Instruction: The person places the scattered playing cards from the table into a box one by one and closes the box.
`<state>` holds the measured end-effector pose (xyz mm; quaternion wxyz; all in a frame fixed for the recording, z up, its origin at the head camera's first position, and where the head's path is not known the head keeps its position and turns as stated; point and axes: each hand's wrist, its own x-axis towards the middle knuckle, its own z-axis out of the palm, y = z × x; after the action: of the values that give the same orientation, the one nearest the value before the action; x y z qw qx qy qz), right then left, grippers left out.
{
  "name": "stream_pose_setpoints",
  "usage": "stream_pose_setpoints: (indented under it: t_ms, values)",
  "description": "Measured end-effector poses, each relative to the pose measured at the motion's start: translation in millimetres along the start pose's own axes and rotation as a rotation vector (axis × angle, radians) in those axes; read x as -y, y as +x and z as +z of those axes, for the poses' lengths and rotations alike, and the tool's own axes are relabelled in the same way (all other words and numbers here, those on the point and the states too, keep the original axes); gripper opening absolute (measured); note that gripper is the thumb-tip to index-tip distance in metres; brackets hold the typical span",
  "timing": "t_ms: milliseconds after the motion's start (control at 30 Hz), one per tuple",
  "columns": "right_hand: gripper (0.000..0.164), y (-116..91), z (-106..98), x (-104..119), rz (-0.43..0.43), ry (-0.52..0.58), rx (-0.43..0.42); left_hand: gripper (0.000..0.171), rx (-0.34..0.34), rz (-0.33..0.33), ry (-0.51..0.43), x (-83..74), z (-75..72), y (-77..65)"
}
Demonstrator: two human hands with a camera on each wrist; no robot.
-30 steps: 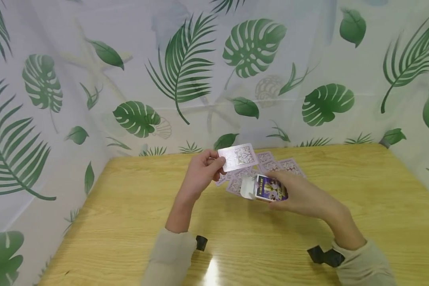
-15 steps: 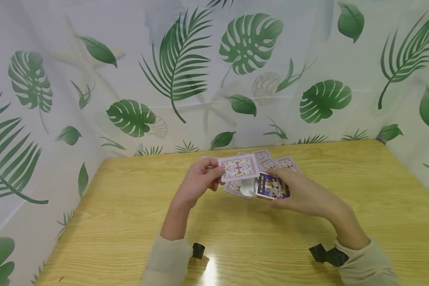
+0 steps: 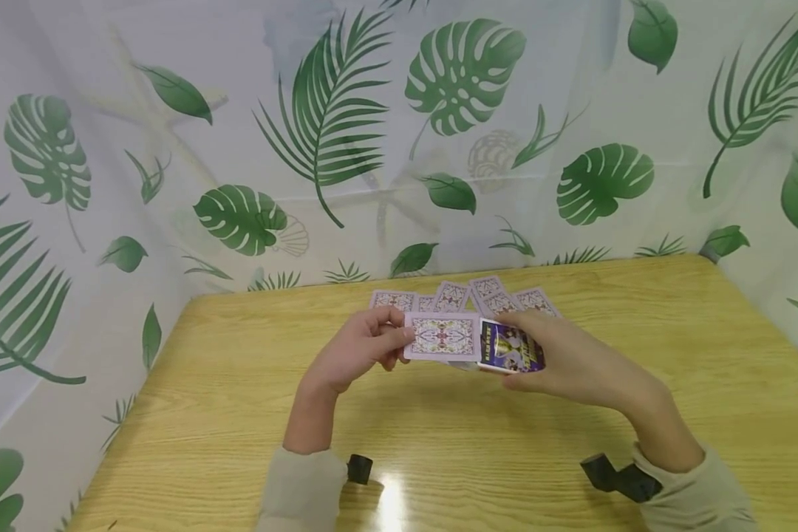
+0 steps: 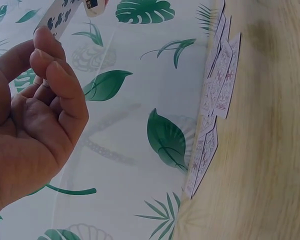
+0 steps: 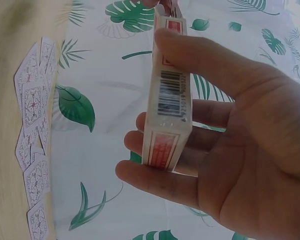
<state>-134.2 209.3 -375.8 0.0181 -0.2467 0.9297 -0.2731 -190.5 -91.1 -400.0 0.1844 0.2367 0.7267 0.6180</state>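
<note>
My left hand (image 3: 362, 349) pinches a playing card (image 3: 442, 336) by its left end, patterned back facing up. In the left wrist view, dark club-like marks show on the face of that card (image 4: 63, 19). My right hand (image 3: 572, 360) grips a purple-and-gold card box (image 3: 510, 347) between thumb and fingers, its end toward the card. The card's right edge lies at the box's mouth; whether it is inside cannot be told. From the right wrist, a barcode shows on the narrow side of the box (image 5: 169, 100). The box's flap is mostly hidden under the card.
Several more cards (image 3: 451, 297) lie back up and overlapping on the wooden table (image 3: 439, 451), beyond both hands. A white cloth with green leaves (image 3: 372, 148) hangs along the table's back edge. Black wrist cameras (image 3: 360, 468) sit at both cuffs.
My left hand has lowered the card toward me and levelled it, bringing its right edge to the box's mouth. The right hand keeps hold of the box and has barely moved.
</note>
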Motion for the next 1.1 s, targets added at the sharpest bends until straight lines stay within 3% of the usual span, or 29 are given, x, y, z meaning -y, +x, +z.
stream_pose_setpoints:
  t_ms: [567,1100]
  values:
    - [0.073,-1.8,-1.4,5.0,-0.014,-0.021,0.01,0.01,0.029,-0.005,-0.017,-4.2,-5.4,-4.8]
    - [0.069,-2.0,0.3,4.1,-0.04,-0.043,0.009,0.011,0.027,-0.006,0.07,-10.2,-4.0,-8.4]
